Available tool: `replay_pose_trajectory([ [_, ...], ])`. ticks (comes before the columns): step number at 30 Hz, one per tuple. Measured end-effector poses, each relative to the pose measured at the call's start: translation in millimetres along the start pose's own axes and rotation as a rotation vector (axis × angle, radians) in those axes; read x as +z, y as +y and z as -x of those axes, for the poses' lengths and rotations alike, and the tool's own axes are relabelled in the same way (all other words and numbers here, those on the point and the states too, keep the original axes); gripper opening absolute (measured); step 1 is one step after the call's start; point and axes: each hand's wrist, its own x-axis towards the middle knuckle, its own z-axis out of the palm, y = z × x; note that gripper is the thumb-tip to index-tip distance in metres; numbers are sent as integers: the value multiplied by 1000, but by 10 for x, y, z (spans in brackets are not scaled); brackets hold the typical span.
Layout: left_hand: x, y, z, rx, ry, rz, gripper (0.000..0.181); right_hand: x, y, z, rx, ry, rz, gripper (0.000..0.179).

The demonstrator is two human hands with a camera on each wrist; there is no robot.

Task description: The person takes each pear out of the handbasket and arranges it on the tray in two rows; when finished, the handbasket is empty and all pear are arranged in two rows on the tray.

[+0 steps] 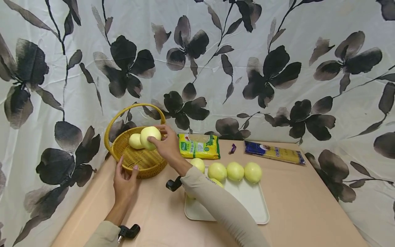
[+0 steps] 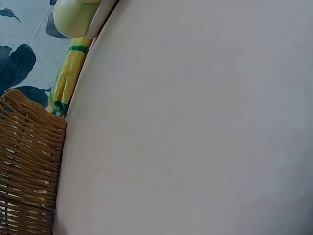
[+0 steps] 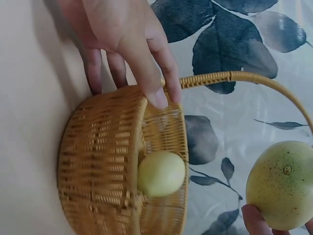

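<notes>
Above the yellow wicker basket (image 1: 157, 168), my right hand (image 1: 169, 147) holds a round pale green fruit (image 1: 149, 135) between thumb and fingers. The right wrist view shows speckles and a small brown end on this fruit (image 3: 283, 183). Another such fruit (image 3: 161, 174) lies inside the basket. My left hand (image 1: 124, 181) grips the basket's near left rim, with its thumb and a finger over the edge and other fingers outside, as the right wrist view shows. In the left wrist view only the basket's side (image 2: 29, 161) appears, without the hand.
Right of the basket, a white tray (image 1: 247, 202) bears several pale green fruits (image 1: 235, 171), partly hidden by my right sleeve. Along the back lie a yellow-green bag (image 1: 200, 147), a small purple wrapped piece (image 1: 232, 149) and a blue-gold packet (image 1: 274, 152). A floral cloth hangs behind.
</notes>
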Motion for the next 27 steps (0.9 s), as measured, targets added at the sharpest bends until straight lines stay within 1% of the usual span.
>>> replay_pose_trajectory([
  [8,-15,-12,-26,-1,-6,7,78,-349,-69,118,1,-22,-18,51],
  [14,-15,-15,-24,8,-13,-4,78,-573,-87,232,-16,-7,40,48],
  [17,-15,-9,-17,9,-15,-11,78,-685,-75,280,-33,-4,68,48],
  [21,-12,-8,-20,8,-15,-4,78,-836,-40,349,-47,-15,76,50],
  [24,-8,-18,-30,12,-12,4,78,-944,-8,419,-40,-24,76,51],
  [27,-6,-37,-43,16,-13,8,78,-1048,37,493,-16,-22,85,52],
])
